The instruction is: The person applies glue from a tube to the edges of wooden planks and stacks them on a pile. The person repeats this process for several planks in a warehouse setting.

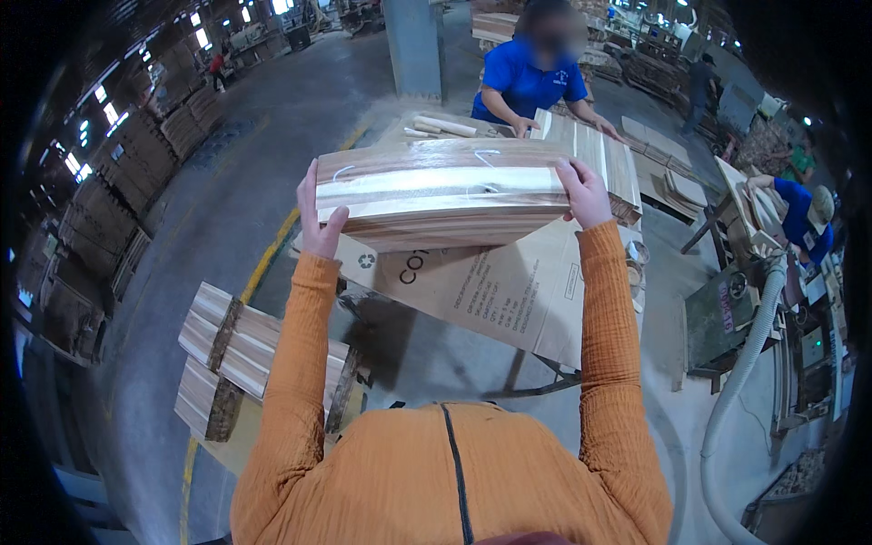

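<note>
A striped wooden board [436, 186], pale in the middle and brown along its edges, lies across in front of me with chalk-like marks on it. My left hand [320, 216] grips its left end, thumb on the near side. Around the right end my right hand [586, 193] is closed, fingers partly hidden. Directly under the board shows a stack of similar boards [454, 234]; whether the top board touches the stack cannot be made out. Printed cardboard [518, 295] covers the table below the stack.
Across the table a co-worker in blue [536, 77] handles another board stack [595, 150]. Wooden sticks [445, 125] lie at the far side. Strapped board bundles [263, 350] sit low at my left. A machine [727, 318] with a grey hose [752, 345] stands right.
</note>
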Available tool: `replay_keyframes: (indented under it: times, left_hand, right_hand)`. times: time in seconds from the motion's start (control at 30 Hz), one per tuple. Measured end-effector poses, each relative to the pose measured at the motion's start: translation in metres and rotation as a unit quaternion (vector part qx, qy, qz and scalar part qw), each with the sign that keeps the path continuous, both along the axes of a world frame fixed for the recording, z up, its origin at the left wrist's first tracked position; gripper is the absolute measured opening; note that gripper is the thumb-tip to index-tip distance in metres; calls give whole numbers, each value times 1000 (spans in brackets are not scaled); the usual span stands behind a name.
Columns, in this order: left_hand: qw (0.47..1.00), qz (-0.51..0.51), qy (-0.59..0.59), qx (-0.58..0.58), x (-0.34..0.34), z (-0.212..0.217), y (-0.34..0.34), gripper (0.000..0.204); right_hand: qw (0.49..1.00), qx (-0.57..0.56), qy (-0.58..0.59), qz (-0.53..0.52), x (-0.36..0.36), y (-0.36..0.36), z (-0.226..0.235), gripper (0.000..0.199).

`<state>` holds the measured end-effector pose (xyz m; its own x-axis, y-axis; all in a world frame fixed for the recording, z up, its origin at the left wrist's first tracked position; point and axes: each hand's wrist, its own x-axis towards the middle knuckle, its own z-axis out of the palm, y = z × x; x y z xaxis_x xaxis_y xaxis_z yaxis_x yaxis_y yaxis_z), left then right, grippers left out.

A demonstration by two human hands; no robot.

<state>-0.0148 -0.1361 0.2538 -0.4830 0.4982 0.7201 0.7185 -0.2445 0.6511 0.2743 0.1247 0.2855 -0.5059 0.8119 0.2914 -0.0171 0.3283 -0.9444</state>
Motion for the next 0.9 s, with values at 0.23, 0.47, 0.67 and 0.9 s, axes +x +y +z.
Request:
replay_keyframes:
  times: [0.23,0.47,0.67,0.9]
  left_hand:
    - [990,-70,-58,111,43,6,40,78]
    - [989,-16,24,146,59,-11,34,74]
    - [986,74,-9,151,127,2,58,67]
    - [981,94,-40,167,126,-2,63,71]
  right_hand:
    - [994,-66,90,0,17,51,-6,36]
    - [976,-55,168,-124,138,77,-53,27]
    - [957,-11,6,-291,248,125,-136,15]
    - [898,82,-327,-283,260,154,-220,20]
